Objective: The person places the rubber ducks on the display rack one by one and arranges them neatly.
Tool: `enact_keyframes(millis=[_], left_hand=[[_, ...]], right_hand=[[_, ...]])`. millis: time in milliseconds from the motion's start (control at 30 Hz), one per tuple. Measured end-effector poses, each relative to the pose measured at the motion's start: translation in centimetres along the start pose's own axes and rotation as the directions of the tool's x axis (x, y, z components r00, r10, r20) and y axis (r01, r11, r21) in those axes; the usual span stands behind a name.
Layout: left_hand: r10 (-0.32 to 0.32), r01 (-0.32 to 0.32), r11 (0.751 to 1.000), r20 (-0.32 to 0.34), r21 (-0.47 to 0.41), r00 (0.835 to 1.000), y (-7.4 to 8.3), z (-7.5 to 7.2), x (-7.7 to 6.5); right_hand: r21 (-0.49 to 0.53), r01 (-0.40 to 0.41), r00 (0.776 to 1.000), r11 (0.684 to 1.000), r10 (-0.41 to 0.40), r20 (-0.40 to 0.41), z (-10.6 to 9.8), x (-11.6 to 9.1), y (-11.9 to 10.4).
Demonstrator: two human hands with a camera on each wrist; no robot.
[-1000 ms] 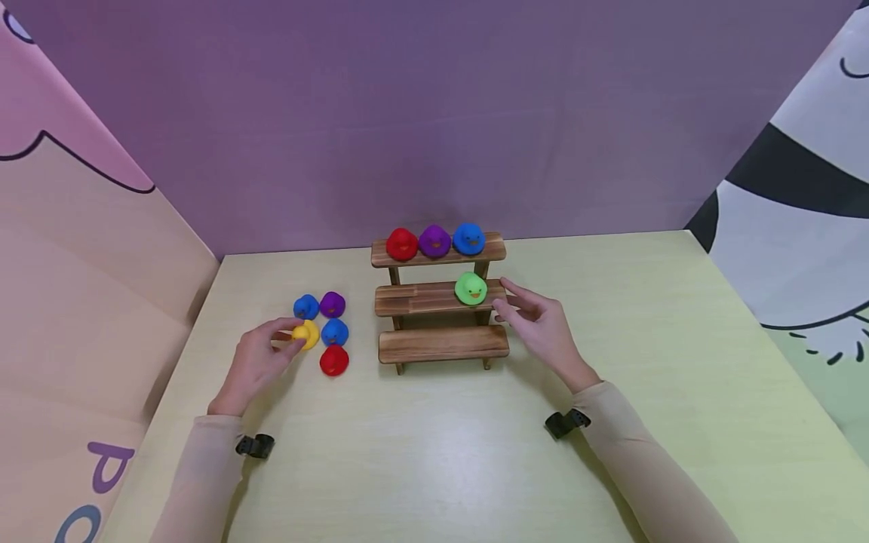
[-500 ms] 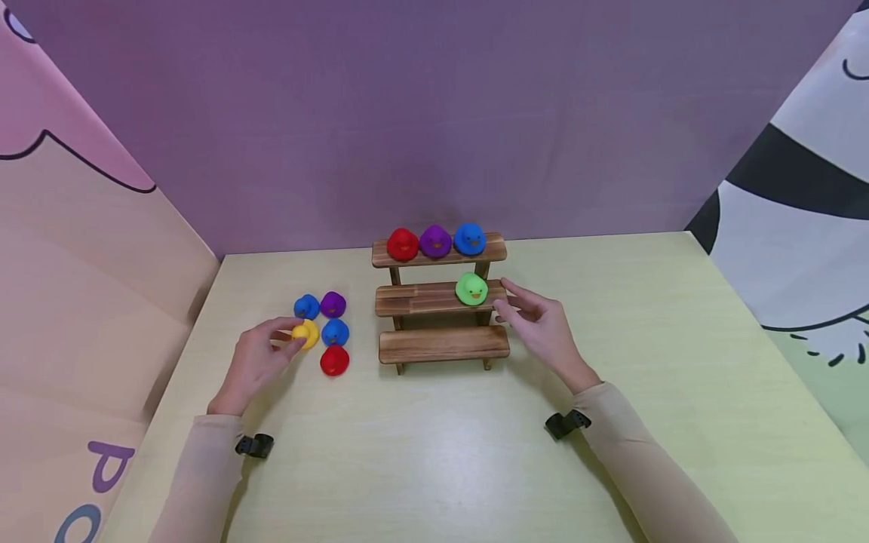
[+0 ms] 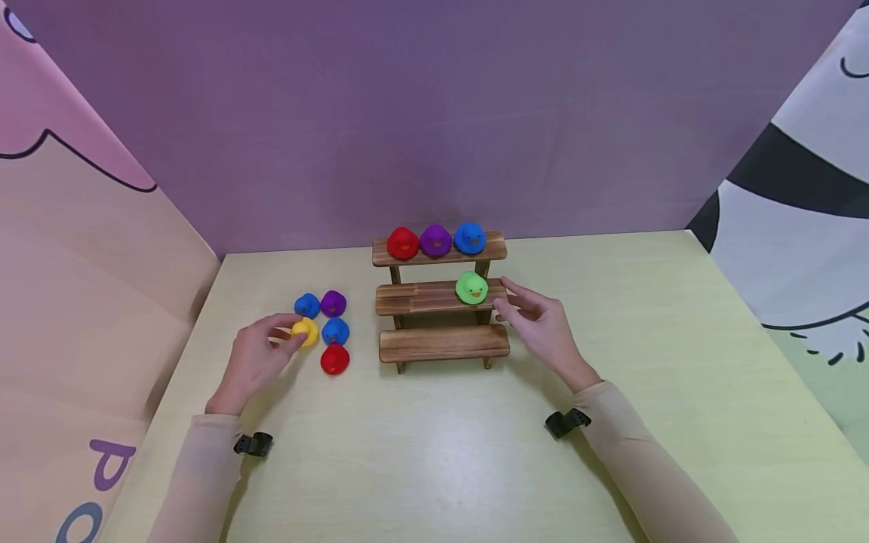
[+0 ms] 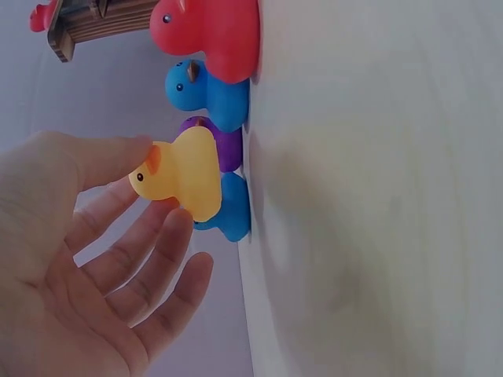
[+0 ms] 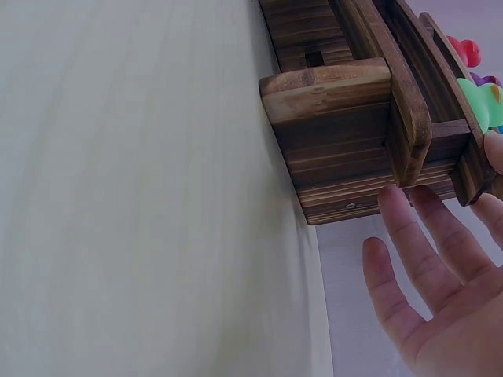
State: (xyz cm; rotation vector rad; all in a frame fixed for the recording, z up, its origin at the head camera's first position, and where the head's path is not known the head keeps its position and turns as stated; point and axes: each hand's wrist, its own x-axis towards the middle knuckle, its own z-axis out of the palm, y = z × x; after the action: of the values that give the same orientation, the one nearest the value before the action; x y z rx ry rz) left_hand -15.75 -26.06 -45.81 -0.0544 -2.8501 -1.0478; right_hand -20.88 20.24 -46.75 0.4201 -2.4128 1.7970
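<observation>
Left hand [image 3: 258, 360] pinches a yellow duck [image 3: 305, 332] between thumb and fingertips, its base just clear of the table [image 3: 434, 452] in the left wrist view, the other fingers loosely spread. Around that duck stand four more on the table: a blue duck [image 3: 307, 305] just behind it, a purple duck [image 3: 333, 304] beside that one, a second blue duck [image 3: 336, 332] directly to its right, and a red duck [image 3: 335, 360] at the near end. The second blue duck stands in the straight line between the yellow duck and the three-tier wooden rack [image 3: 424, 300], with the red duck just in front of it.

Right hand [image 3: 543, 332] is at the rack's right end, thumb and forefinger by the middle tier, the rest apart; whether it grips the wood I cannot tell. A green duck [image 3: 471, 288] takes up the right part of that tier, close to these fingertips. Along the top tier sit a red one [image 3: 403, 244], a purple one [image 3: 436, 241] and a blue one [image 3: 470, 238], close together in a row. Behind the rack rises a purple backdrop [image 3: 434, 113].
</observation>
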Motion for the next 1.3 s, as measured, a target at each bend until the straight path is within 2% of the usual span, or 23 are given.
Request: enact_keyframes(millis=[433, 800, 1300], left_hand=[[0.042, -0.042, 0.999, -0.028, -0.010, 0.999, 1.0, 0.1, 0.5], [0.097, -0.099, 0.994, -0.049, -0.042, 0.994, 2.7, 0.2, 0.6], [0.118, -0.122, 0.990, -0.061, -0.066, 0.991, 5.1, 0.4, 0.9]], right_hand=[[-0.003, 0.011, 1.000, 1.000, -0.011, 0.004, 0.0, 0.0, -0.1], [0.006, 0.007, 1.000, 1.000, -0.007, 0.005, 0.0, 0.0, 0.0], [-0.016, 0.001, 1.000, 1.000, -0.001, 0.000, 0.0, 0.0, -0.1]])
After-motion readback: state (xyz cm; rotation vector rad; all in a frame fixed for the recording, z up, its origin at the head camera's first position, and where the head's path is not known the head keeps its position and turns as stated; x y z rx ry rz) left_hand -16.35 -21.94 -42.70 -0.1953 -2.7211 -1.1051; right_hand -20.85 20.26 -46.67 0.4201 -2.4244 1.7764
